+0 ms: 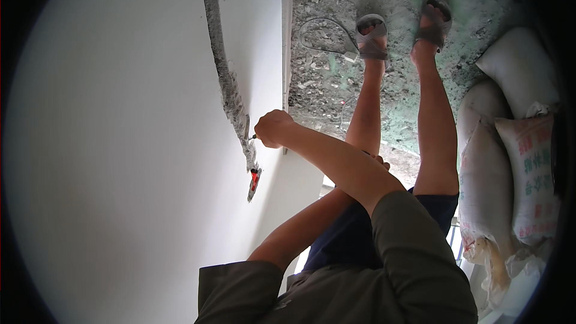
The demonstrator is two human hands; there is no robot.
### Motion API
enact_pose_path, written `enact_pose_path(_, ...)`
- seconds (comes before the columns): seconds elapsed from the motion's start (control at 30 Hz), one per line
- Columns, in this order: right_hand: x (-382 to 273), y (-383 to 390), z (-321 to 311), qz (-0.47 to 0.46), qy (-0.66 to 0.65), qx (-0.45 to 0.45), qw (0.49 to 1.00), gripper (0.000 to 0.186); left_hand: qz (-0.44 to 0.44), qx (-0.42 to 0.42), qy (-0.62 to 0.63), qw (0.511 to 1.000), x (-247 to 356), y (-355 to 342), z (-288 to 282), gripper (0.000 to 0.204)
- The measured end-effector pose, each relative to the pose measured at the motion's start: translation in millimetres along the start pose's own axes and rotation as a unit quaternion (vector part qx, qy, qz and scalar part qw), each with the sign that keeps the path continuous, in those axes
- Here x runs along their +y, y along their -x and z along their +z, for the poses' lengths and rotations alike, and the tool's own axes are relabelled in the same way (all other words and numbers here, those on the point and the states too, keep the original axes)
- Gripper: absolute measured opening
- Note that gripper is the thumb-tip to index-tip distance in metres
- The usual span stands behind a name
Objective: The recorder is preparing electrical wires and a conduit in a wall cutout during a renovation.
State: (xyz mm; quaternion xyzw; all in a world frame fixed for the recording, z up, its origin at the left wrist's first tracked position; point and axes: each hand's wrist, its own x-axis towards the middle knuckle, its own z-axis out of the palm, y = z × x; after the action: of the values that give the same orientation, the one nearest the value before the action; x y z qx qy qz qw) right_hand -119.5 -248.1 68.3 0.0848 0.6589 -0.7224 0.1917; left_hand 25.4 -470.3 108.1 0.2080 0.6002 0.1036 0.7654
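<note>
My right hand [273, 129] is a closed fist at the wall on the left. It grips a small trowel [252, 137], whose thin neck and narrow grey blade lie against the rough groove [226, 78]. The handle is hidden in the fist. Below it, a red wall box [255, 177] sits in the groove's lower end, partly smeared with grey. My arms cross, the right one over the left. My left hand [380, 162] shows only its curled fingers behind my right forearm, near my legs; what it holds, if anything, is hidden.
The smooth white wall [138, 120] fills the left side and ends at an edge beside the floor. Rubble and a grey cable [327, 20] lie on the rough floor [327, 93] near my sandalled feet. Several full white sacks [489, 174] are piled at the right.
</note>
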Motion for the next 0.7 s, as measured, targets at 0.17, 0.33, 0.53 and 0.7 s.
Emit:
enact_pose_path(0.17,10,15,4,0.002,0.025,0.093,0.995,0.013,0.15,-0.032,-0.3,0.941,89,-18,2,0.028)
enact_pose_path(0.33,-3,6,2,-0.012,0.022,0.069,0.997,0.014,0.203,-0.014,-0.408,0.89,110,-18,-13,0.028)
enact_pose_path(0.53,7,10,38,-0.021,0.055,0.02,0.998,0.017,0.224,-0.004,-0.396,0.891,113,-21,-14,0.026)
enact_pose_path(0.7,5,26,11,0.012,-0.012,0.029,0.999,0.018,0.188,-0.024,-0.416,0.889,106,-19,-14,0.027)
